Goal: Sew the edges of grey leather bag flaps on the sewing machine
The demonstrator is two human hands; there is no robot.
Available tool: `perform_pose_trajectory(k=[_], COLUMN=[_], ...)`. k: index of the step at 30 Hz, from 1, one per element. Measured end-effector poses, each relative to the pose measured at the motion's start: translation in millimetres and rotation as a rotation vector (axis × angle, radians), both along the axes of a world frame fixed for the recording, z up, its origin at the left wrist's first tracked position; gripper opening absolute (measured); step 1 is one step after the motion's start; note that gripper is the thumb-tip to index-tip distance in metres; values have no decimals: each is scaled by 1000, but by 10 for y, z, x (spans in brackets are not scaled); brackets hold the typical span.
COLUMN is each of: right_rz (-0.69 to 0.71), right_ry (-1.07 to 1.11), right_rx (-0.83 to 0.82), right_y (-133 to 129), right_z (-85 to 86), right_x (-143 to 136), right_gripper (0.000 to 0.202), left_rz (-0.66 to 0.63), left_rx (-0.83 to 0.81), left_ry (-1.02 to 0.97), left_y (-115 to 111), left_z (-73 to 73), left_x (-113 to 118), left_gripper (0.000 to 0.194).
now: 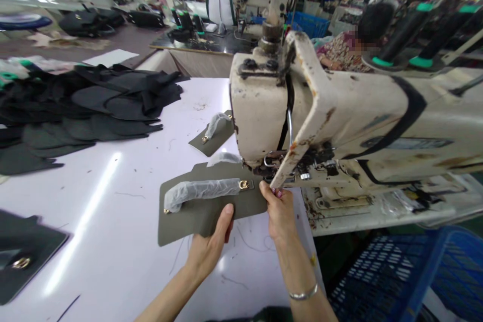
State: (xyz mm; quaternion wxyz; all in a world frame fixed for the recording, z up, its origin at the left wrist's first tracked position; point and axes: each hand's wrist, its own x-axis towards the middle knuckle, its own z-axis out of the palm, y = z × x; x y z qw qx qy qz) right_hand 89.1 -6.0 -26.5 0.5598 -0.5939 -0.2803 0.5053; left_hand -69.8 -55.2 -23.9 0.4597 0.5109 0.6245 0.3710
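Note:
Both hands hold a grey-green bag panel (204, 221) by its near edge, just above the white tabletop. A bag handle (204, 188) wrapped in clear plastic runs along the panel, with gold hardware at its ends. My left hand (211, 241) pinches the near edge, thumb on top and fingers underneath. My right hand (279, 209) grips the panel's right end, close to the needle area of the sewing machine (264, 105). Whether the panel's far edge lies under the presser foot cannot be made out.
Another panel with a wrapped handle (217, 133) lies behind. Dark cut pieces (94, 105) are heaped at the left, with a dark panel (26, 251) nearer. A blue plastic basket (400, 271) stands low on the right. Beyond the machine sits a person (343, 53).

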Motion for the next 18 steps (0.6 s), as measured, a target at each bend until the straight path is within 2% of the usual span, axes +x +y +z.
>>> perform_pose_trajectory(k=[3,4,5,6,7,8,9,11,12,13,15,18], right_rz=[58,77,90,99,93,65,19,-95,-128,-124,13,309], right_ry=[-269,-359,-441,-516,-586,-651,-711,-794,-797,-761,-580,-129], right_rx=[45,59,68,74,84,95,110,158,181,196,196,104], right_y=[-13,-19,-29,-43,-63,-90,-125,-211,-259,-307,-390,-435], right_z=[-47,-58,-59,-48,-21,22,78,219,294,367,494,626], right_x=[76,111,148,186,220,249,268,265,240,199,76,-151], right_gripper=[52,53,55,56,56,55,52,46,44,44,44,45], left_rz=[-453,-591,-669,-685,-643,-548,-429,-164,-134,-166,-243,-332], left_rx=[-269,-297,-266,-194,-106,9,140,400,464,482,401,265], left_ry=[-159,-207,-232,-226,-191,-160,-103,172,296,393,511,510], left_y=[-116,-124,-100,-36,70,217,399,816,1024,1212,1486,1613], left_z=[305,423,533,623,682,704,684,534,422,302,81,-94], left_x=[-51,-87,-134,-189,-250,-315,-380,-494,-537,-567,-587,-557], left_gripper=[58,59,58,56,53,51,49,33,30,37,45,44])
